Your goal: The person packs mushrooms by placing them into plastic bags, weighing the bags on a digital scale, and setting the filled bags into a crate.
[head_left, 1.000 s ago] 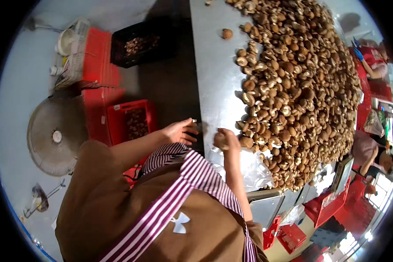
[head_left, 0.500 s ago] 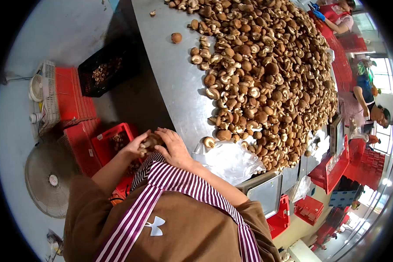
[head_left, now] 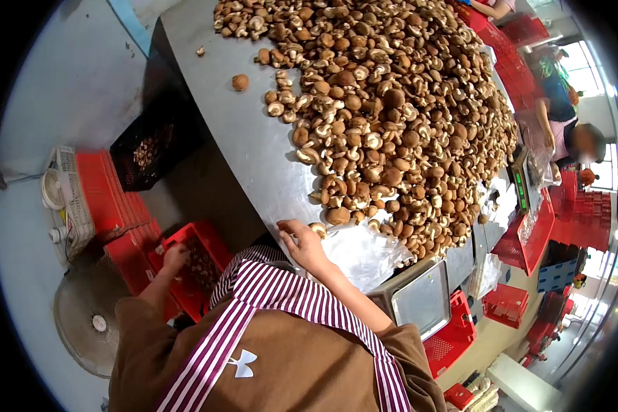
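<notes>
My left hand (head_left: pixel 176 258) is down at the near side of a red crate (head_left: pixel 216 242) that has mushroom pieces (head_left: pixel 200 264) in it. Its fingers are too small and shaded to show whether they hold anything. At the edge of the metal table (head_left: pixel 220 117), my right hand (head_left: pixel 305 246) is open, thumb and fingers apart, with nothing seen in it. Just beside its knuckles lies a brown mushroom (head_left: pixel 318 229). A big heap of brown mushrooms (head_left: pixel 391 137) covers much of the table, and a clear plastic bag (head_left: pixel 364 257) lies right of that hand.
A scale with a metal tray (head_left: pixel 421 307) stands at the table's near right. A black crate (head_left: pixel 134 175), stacked red crates (head_left: pixel 103 192) and a floor fan (head_left: pixel 89 319) are on the left. Across the table, a co-worker (head_left: pixel 563 130) stands near another scale (head_left: pixel 520 189).
My hands, together around a mushroom half a second ago, have separated. The left went down and left to the red crate; the right moved right along the table edge. The view has shifted.
</notes>
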A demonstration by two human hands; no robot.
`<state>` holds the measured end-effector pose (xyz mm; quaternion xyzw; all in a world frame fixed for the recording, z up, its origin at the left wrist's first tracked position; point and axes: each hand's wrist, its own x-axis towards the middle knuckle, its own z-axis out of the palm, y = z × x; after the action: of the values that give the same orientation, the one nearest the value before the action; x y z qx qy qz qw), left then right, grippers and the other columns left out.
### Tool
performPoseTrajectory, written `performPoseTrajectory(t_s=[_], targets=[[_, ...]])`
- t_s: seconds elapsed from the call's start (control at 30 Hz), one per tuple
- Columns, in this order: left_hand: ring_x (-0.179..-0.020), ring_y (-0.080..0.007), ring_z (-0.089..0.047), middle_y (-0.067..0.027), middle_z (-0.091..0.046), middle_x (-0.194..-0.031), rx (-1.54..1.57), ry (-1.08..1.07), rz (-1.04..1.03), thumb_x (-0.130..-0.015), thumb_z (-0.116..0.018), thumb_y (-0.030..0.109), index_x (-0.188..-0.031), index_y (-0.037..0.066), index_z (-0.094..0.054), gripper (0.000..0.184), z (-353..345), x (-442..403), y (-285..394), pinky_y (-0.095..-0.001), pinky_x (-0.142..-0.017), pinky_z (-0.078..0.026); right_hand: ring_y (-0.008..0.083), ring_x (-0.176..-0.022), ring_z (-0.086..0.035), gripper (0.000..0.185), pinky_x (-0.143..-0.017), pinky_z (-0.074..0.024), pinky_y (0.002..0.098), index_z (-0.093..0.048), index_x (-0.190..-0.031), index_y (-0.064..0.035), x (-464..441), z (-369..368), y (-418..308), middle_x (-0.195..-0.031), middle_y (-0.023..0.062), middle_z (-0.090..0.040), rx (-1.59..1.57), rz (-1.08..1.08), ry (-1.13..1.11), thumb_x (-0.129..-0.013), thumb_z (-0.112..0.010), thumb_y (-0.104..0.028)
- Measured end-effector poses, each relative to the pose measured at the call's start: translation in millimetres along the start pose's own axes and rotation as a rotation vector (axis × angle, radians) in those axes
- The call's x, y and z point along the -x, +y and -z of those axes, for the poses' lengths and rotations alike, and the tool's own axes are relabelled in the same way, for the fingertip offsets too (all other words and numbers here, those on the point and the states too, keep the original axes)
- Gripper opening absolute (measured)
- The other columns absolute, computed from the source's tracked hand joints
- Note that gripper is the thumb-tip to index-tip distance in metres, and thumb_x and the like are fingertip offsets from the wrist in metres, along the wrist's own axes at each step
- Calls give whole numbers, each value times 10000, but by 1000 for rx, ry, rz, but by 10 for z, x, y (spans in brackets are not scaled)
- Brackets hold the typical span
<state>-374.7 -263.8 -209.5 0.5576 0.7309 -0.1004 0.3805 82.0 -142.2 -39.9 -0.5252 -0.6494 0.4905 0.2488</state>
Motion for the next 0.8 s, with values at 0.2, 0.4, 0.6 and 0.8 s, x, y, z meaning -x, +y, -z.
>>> performPoseTrajectory(t_s=[0.2,0.4,0.6,0.8], targets=[[-1057,-233,-661,-136,-662,-1109,465,153,-532,-918,-633,90,-1175,-10,-622,276,847,-641,2732,-345,-889,-527,347,-969,-662,231,-835,-526,407,-668,-1118,-26,41,337,-17,-1072,170,-683,-23,-137,131,-922,-611,-133],[-1203,-330,-550,-138,-583,-1275,421,465,-913,-855,-671,122,-1274,42,-580,436,1441,-1200,4454,-402,-1026,-448,354,-989,-638,191,-841,-518,411,-685,-1063,-36,-246,780,338,-1032,178,-678,206,24,305,-903,-630,-126],[-1442,-341,-290,-146,-268,-1582,297,458,-573,-811,-761,395,-1498,139,-368,832,1379,-1975,5232,-482,-1171,-292,304,-1138,-577,328,-995,-477,429,-626,-1186,4,-1238,1987,352,-1176,196,-631,649,36,488,-876,-664,-97],[-1414,-339,-274,-94,-305,-1506,214,392,-618,-777,-777,139,-1406,146,-429,719,1118,-1614,5459,-465,-1198,-272,394,-1283,-461,566,-1093,-335,546,-523,-1363,-96,-2248,2717,380,-1357,194,-521,1001,113,595,-869,-698,-310]])
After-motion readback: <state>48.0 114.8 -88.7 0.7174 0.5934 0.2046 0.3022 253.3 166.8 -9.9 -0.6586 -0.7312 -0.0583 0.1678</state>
